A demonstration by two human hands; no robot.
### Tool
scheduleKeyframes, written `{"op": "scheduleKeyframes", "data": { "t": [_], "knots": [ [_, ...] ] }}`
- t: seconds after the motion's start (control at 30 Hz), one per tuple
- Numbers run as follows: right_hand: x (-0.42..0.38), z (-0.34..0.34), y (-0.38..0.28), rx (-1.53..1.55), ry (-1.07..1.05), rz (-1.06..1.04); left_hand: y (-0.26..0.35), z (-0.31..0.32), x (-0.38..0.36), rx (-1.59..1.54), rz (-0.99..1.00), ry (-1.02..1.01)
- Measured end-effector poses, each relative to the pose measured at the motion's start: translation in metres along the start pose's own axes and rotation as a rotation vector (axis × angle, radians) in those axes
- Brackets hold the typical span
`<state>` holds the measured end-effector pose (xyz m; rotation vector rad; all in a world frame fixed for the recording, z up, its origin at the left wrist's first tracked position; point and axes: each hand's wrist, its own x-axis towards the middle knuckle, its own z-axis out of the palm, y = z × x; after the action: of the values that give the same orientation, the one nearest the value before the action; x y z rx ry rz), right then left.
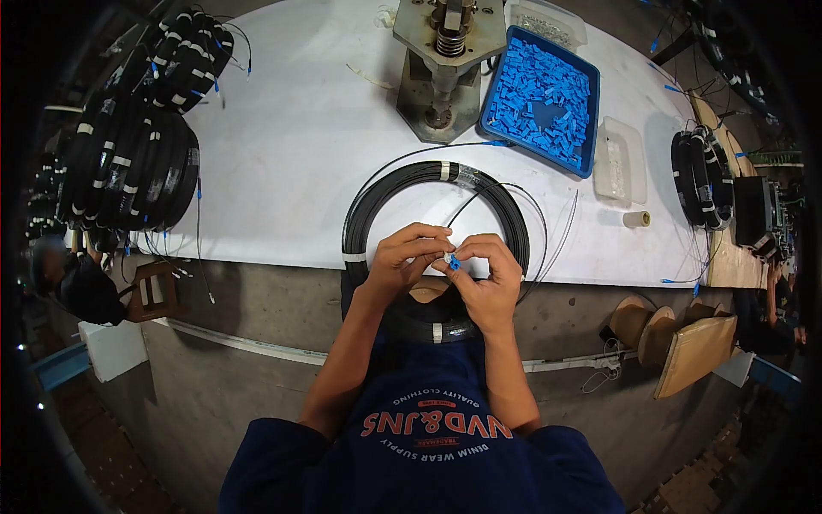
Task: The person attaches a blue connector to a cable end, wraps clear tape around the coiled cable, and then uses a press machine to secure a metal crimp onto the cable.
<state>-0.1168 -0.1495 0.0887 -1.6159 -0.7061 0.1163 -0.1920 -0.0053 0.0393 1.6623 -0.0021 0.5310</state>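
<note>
My left hand (406,255) and my right hand (490,272) meet over the near part of a coil of black cable (363,214). Between my right thumb and fingers is a small blue connector (455,263). At its left end my left fingertips pinch a small whitish piece (448,256), too small to make out well. The coil is bound with white tape and hangs over the table's front edge towards my body. Another blue connector (497,144) ends a black cable above the coil.
A metal press (438,77) stands at the back. Beside it are a blue tray (586,163) of blue connector parts, a clear plastic box (621,167) and a small roll (636,219). Black cable coils lie at left (128,167) and right (702,176). Wooden spools (658,327) sit below.
</note>
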Motion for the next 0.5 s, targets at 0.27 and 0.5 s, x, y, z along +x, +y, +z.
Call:
{"op": "scheduleKeyframes", "data": {
  "t": [0.27, 0.5],
  "knots": [
    [-0.0004, 0.002, 0.0015, -0.001, 0.009, 0.013, -0.0029, 0.0028, 0.0001, 0.024, 0.032, 0.014],
    [-0.0013, 0.0016, 0.002, 0.003, 0.015, -0.002, -0.0036, 0.0034, -0.0006, 0.018, 0.029, 0.026]
  ]
}}
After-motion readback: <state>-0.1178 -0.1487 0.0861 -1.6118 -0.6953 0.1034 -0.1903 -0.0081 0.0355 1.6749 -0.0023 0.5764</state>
